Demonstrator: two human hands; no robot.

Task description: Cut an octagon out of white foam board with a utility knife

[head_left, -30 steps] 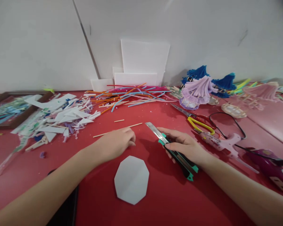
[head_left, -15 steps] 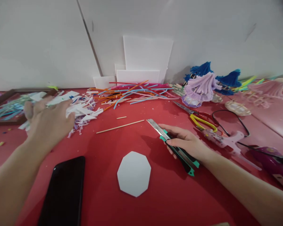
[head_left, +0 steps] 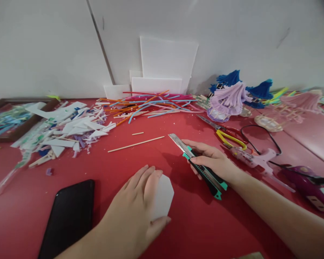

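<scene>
My right hand (head_left: 212, 160) is wrapped around a utility knife (head_left: 203, 172) with a black and green handle, its blade out and pointing up-left. On the red table in front of me lies a flat white polygon-shaped piece (head_left: 163, 198). My left hand (head_left: 135, 208) reaches over the left part of this piece, fingers extended near its top edge and thumb apart near its lower edge. Part of the piece is hidden under the hand. Beyond both hands lie a thin wooden stick (head_left: 136, 144) and a short stick bit (head_left: 137, 133).
A black phone (head_left: 67, 219) lies left. White scraps (head_left: 78, 126) pile up behind it, beside a brown frame (head_left: 18, 135). Coloured strips (head_left: 153, 104) lie at the back. Right are yellow-and-red-handled pliers (head_left: 230, 139), a glue gun (head_left: 261, 162) and a lilac-roofed model (head_left: 230, 99).
My left hand has come from the scrap pile down and right onto the white piece. My right hand keeps the knife in nearly the same place.
</scene>
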